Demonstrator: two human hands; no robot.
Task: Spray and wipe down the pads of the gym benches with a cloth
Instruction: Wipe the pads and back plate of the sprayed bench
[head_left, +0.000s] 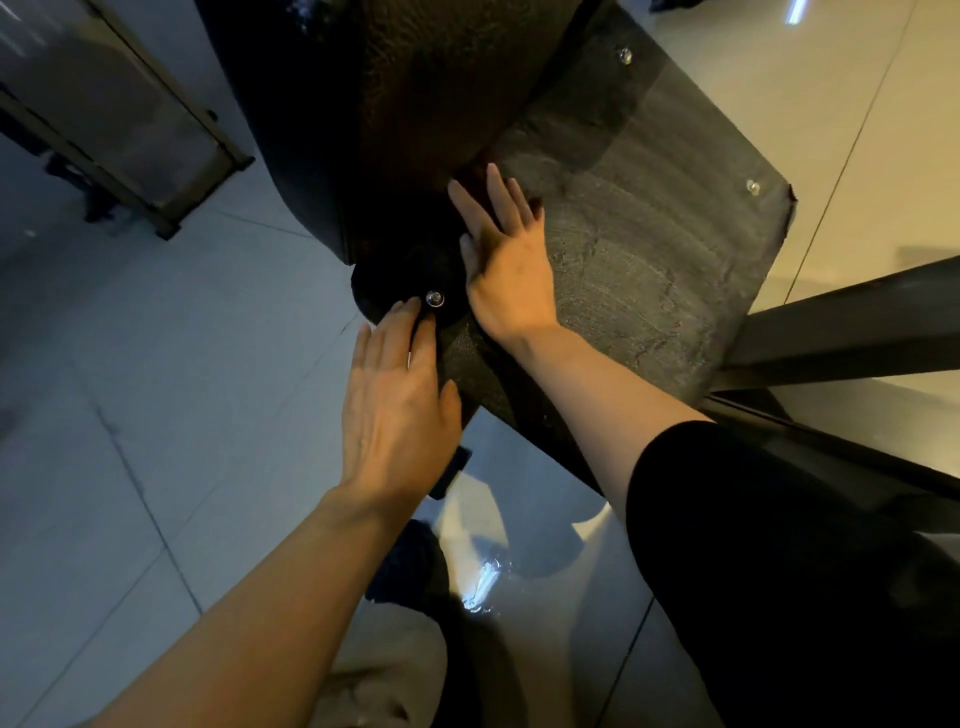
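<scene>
A black textured bench pad (426, 93) fills the upper middle of the head view. A flat dark panel (639, 249) with streaked marks and bolts stretches to its right. My right hand (506, 260) lies flat on that panel where it meets the pad, fingers straight and spread. My left hand (397, 410) rests with straight fingers on the panel's near corner, fingertips touching a round black cap (402, 273) with a silver bolt (434, 299). No cloth and no spray bottle are visible.
Glossy grey floor tiles (130, 389) spread to the left and below. A metal machine frame (130, 140) stands at the upper left. A dark steel beam (852, 327) runs off to the right. My trouser leg (384, 675) shows at the bottom.
</scene>
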